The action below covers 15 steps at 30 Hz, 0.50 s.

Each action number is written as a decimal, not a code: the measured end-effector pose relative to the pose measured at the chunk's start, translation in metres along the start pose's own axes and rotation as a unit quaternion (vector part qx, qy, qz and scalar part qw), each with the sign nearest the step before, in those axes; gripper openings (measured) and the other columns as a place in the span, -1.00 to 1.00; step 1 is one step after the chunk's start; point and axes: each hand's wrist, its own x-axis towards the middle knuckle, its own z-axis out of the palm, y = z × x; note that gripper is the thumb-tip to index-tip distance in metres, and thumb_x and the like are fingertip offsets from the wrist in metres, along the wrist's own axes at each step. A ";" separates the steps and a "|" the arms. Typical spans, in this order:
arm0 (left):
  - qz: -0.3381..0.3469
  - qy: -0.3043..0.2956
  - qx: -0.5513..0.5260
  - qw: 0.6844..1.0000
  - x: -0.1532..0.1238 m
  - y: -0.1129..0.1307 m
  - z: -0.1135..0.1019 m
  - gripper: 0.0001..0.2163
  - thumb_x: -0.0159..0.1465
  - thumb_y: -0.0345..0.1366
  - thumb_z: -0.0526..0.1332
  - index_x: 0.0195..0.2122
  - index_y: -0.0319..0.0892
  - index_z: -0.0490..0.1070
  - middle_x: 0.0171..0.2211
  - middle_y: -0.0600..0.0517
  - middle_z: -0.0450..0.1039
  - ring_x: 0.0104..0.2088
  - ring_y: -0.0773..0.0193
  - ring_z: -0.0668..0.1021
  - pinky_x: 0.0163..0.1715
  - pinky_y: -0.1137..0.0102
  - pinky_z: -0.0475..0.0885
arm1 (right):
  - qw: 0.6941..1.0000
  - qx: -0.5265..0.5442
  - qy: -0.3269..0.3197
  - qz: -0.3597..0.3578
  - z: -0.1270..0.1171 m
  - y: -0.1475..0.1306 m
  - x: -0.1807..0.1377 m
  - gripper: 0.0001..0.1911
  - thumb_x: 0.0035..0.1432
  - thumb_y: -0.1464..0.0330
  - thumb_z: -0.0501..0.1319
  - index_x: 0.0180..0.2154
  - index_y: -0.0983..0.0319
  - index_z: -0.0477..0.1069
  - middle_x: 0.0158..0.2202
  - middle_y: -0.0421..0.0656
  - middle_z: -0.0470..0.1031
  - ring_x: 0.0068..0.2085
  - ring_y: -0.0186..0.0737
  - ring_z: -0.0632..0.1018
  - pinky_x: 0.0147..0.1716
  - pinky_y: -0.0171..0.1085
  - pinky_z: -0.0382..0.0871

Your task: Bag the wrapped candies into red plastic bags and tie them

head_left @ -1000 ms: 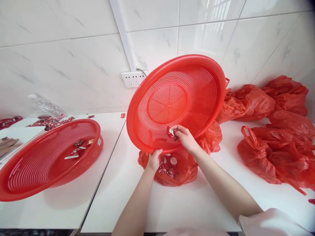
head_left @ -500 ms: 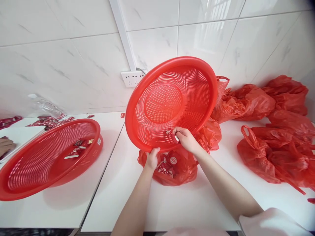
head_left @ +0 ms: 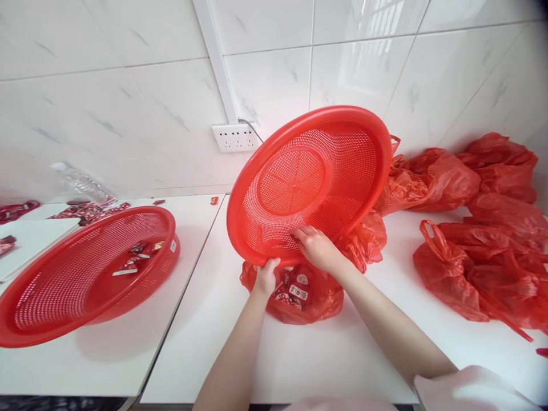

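A red perforated plastic basket (head_left: 295,182) is tilted up over a red plastic bag (head_left: 323,305), its open side facing me. My left hand (head_left: 267,277) is closed on the lower rim. Inside the basket, my right hand (head_left: 315,246) reaches along the low wall with fingers stretched out. A small dark bit shows by its fingertips, too small to name. Below, the open bag holds several small red and white wrapped packets (head_left: 298,292), partly hidden by the basket and my hands.
Another red basket (head_left: 51,285) at left holds a few wrapped packets (head_left: 135,260). Behind it lie a clear bottle (head_left: 83,184) and more packets. Filled red bags (head_left: 454,268) stand at right. A socket strip (head_left: 234,137) is on the tiled wall.
The packet in my right hand has gone; a white-labelled packet now shows in the bag. The tilted basket has shifted slightly right and down. The other person's hand at far left has left view.
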 end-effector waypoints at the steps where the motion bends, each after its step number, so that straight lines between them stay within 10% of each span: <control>1: 0.005 0.005 0.001 1.000 0.000 0.001 0.000 -0.91 -0.01 -0.25 0.25 -0.49 -0.08 0.52 -0.44 -0.01 0.56 -0.24 -0.01 0.59 -0.39 0.24 0.51 | 0.999 0.033 -0.003 0.007 -0.001 0.002 0.000 -0.63 0.28 0.45 0.03 0.10 0.29 0.34 -0.04 0.04 0.50 -0.01 -0.11 0.50 0.01 -0.12 0.35; 10: 0.058 0.032 -0.013 0.998 0.006 0.012 -0.001 -0.87 -0.02 -0.27 0.26 -0.41 -0.09 0.54 -0.34 0.00 0.58 -0.27 0.02 0.59 -0.44 0.26 0.52 | 0.896 0.442 0.007 0.029 -0.017 0.003 -0.002 -0.56 0.18 0.27 0.21 0.08 0.27 0.38 -0.21 -0.08 0.61 -0.16 -0.18 0.60 -0.09 -0.17 0.45; 15: 0.035 0.065 -0.029 0.997 0.009 0.013 -0.005 -0.84 -0.03 -0.28 0.25 -0.39 -0.09 0.54 -0.33 0.01 0.57 -0.30 0.06 0.59 -0.44 0.27 0.51 | 0.936 0.350 -0.032 -0.013 -0.045 -0.016 -0.008 -0.68 0.26 0.18 0.13 -0.12 0.23 0.50 -0.20 -0.10 0.59 -0.19 -0.18 0.59 -0.14 -0.19 0.45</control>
